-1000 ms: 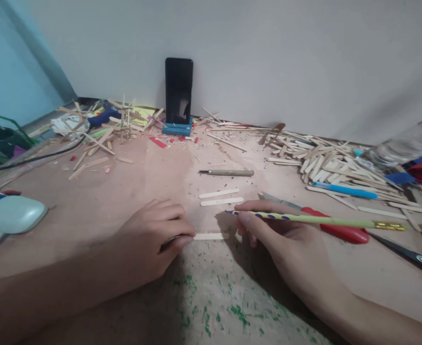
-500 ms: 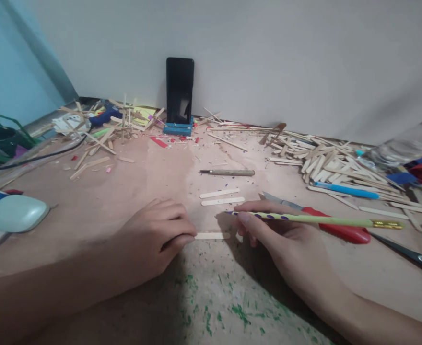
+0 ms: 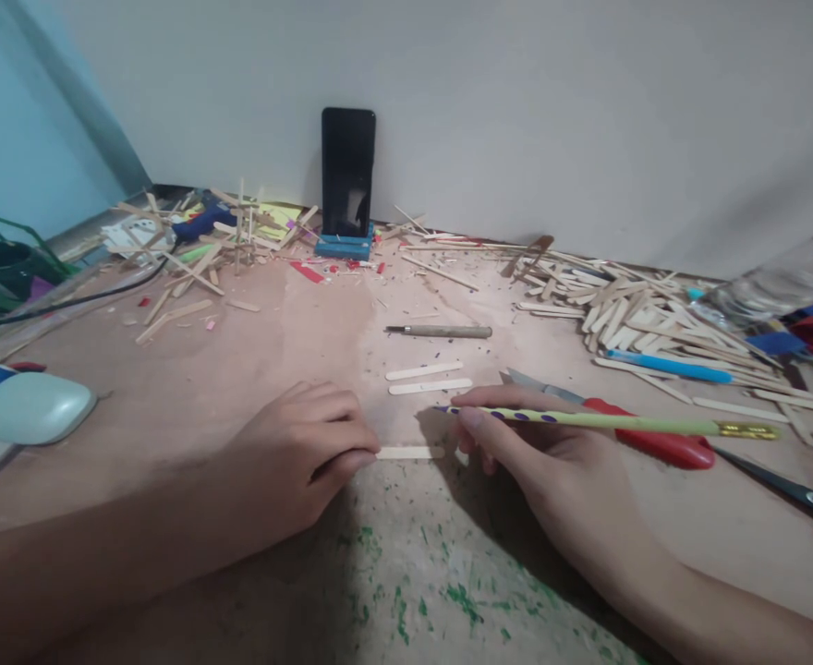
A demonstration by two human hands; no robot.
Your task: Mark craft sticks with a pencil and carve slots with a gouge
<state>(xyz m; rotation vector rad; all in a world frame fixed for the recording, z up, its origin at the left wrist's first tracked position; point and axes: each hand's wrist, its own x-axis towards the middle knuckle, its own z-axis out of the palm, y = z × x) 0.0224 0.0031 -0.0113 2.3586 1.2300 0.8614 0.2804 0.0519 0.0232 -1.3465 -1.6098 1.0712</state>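
Observation:
Between the fingers and thumb of my left hand [image 3: 320, 443] is the left end of a popsicle stick [image 3: 410, 453], which lies level near the table's front. My right hand [image 3: 517, 443] pinches a yellow-green pencil [image 3: 587, 420] with purple spots close to its tip. The tip points left, just above and beyond the stick's right end; the gold eraser end reaches out to the right. Two more sticks, a nearer one [image 3: 430, 386] and a farther one [image 3: 424, 371], lie side by side beyond my hands. Behind them rests a carving knife [image 3: 439, 332] with a wooden handle.
Red-handled scissors [image 3: 662, 446] lie beside my right hand, with a black blade [image 3: 767, 480] farther right. A heap of sticks [image 3: 628, 319] carries a blue pen [image 3: 670, 367]. At the back a phone [image 3: 348, 171] stands in a blue holder [image 3: 344, 242]. A white mouse [image 3: 32, 406] sits left.

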